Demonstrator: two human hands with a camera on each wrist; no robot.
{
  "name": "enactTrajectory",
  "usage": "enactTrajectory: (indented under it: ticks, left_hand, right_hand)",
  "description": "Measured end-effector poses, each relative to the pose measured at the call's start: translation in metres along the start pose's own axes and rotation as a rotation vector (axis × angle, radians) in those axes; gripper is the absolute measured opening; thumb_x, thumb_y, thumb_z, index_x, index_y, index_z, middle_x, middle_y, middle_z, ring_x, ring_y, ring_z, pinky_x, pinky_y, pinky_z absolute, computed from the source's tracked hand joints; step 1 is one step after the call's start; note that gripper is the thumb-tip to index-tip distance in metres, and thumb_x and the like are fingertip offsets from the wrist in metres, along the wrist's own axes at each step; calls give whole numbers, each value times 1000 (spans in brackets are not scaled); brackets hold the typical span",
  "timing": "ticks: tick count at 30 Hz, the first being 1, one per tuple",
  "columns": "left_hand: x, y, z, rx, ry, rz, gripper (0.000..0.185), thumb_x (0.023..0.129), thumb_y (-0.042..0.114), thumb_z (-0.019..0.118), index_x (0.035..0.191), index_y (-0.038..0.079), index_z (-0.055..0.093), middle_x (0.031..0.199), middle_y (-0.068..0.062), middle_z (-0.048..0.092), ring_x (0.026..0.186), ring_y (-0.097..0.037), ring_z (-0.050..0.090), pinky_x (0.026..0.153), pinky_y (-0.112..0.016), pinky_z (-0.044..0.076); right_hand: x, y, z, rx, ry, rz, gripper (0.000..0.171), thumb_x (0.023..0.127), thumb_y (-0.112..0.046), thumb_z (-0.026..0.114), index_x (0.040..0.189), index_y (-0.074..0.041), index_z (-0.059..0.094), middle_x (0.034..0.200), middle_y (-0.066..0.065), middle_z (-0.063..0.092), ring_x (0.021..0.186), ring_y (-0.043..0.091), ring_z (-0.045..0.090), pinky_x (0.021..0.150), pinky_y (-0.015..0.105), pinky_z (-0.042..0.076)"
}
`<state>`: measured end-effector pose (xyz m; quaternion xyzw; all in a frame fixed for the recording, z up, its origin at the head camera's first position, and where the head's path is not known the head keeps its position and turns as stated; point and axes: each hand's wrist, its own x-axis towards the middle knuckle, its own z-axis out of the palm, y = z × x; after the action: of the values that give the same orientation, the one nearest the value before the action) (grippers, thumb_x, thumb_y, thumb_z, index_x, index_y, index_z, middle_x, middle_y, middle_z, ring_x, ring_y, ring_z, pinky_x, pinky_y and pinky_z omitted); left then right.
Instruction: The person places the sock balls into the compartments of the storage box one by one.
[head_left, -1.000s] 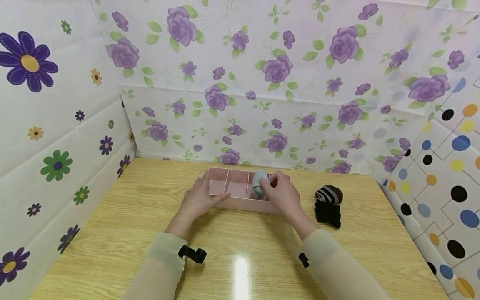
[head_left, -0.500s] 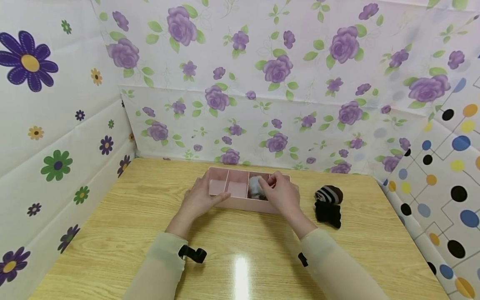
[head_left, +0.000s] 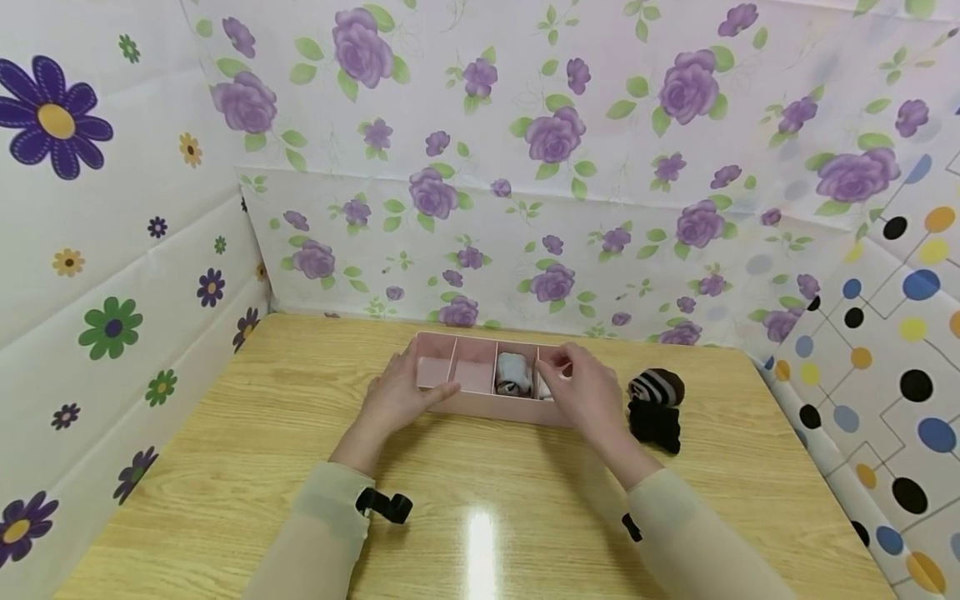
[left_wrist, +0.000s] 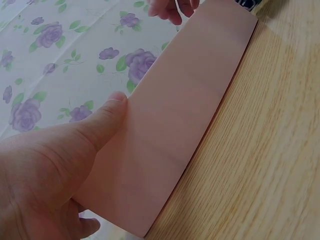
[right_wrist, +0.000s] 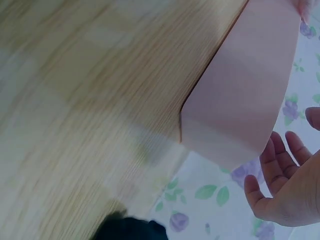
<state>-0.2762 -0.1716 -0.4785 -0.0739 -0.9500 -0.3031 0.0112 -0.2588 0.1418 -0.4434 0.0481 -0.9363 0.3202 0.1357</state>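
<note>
A pink divided box [head_left: 487, 407] stands on the wooden table near the back wall. A grey rolled sock [head_left: 513, 375] lies in its third compartment from the left. My left hand [head_left: 393, 393] grips the box's left end, with the thumb [left_wrist: 107, 117] along the front wall [left_wrist: 185, 115]. Over the box's right end hovers my right hand [head_left: 585, 392]; in the right wrist view its fingers [right_wrist: 280, 160] are loosely spread beside the box [right_wrist: 245, 95] and hold nothing.
A brown-and-white striped sock roll [head_left: 657, 386] and a black sock [head_left: 655, 423] lie on the table just right of the box. Flowered panels wall in the table at the left, back and right. Bare wood [head_left: 480, 500] stretches toward me.
My right hand has let the grey sock down into the third compartment and drawn off to the right. The left hand has kept its hold on the box.
</note>
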Motion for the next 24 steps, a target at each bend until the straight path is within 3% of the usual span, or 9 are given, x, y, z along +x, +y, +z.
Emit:
enactTrajectory:
  ticks: [6, 13, 24]
  left_hand:
    - [0, 0, 0, -6, 1, 2, 125, 96, 73, 73, 177, 4, 7, 179, -25, 25, 165, -51, 19, 122, -84, 19]
    - [0, -1, 1, -8, 1, 7, 125, 96, 72, 74, 178, 6, 5, 179, -23, 24, 165, -50, 19, 121, -84, 20]
    - [0, 0, -1, -1, 2, 4, 125, 96, 73, 73, 178, 6, 5, 179, -24, 25, 165, -51, 19, 122, -83, 18]
  right_hand:
    - [-10, 10, -14, -38, 6, -50, 43, 109, -48, 71, 132, -12, 73, 125, 6, 74, 110, 29, 70, 88, 51, 58]
    - [-23, 23, -27, -104, 4, -117, 54, 108, -48, 72, 147, -12, 67, 145, 13, 69, 127, 39, 66, 102, 63, 54]
    - [-38, 54, -57, -179, -9, -162, 64, 104, -40, 80, 155, -7, 61, 151, 21, 64, 138, 49, 57, 114, 70, 43]
